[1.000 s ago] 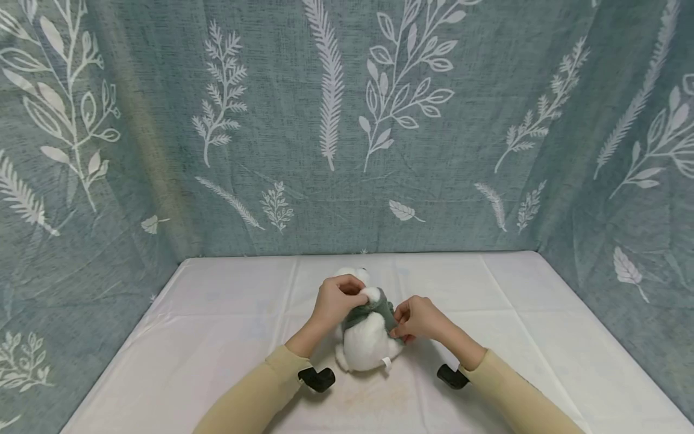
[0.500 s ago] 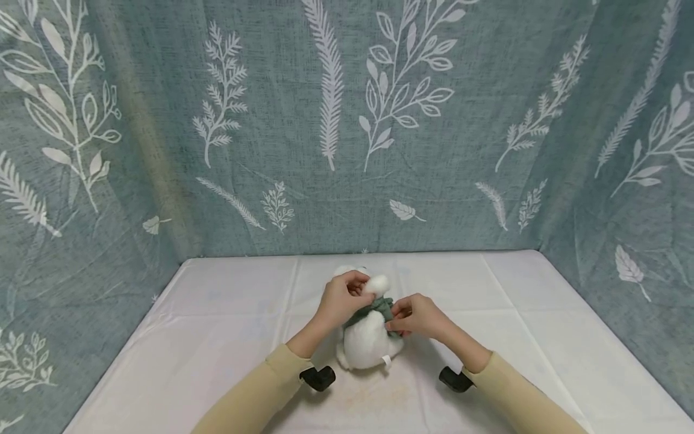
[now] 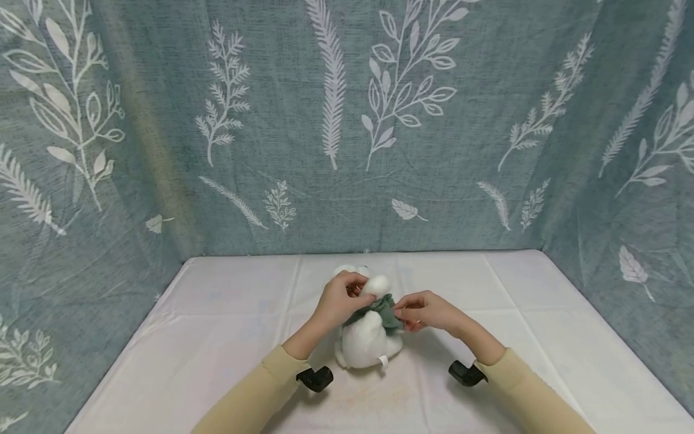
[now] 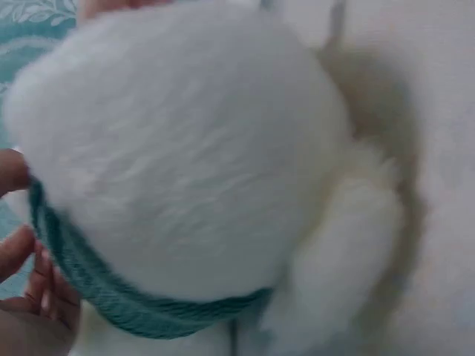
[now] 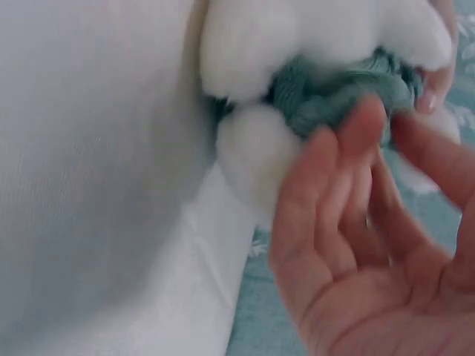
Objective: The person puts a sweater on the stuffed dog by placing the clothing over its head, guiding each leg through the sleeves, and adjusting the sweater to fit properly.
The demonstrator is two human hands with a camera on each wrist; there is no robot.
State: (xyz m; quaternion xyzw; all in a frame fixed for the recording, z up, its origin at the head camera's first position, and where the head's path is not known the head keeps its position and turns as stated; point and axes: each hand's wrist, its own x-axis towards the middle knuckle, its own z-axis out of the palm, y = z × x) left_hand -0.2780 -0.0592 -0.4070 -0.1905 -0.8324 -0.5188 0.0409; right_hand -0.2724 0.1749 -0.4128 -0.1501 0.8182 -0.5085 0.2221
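Observation:
A white plush toy lies on the table with a small tag at its near side. Round it runs a green knitted scarf, which also shows as a teal band in the left wrist view. My left hand pinches the scarf between thumb and fingers at the toy's upper part, beside a rounded white limb. At the scarf's loose right end is my right hand. Its fingertips are by the fabric, with thumb and forefinger slightly apart. The hand hides part of the toy in the right wrist view.
A white cloth covers the table. Blue-green curtains with white leaf prints stand behind it and at both sides. A black wrist device shows at the left sleeve, another at the right.
My right hand has moved up and to the right, and the scarf's end now spreads toward it. A rounded white limb has come up from beneath the scarf. The left hand has barely moved.

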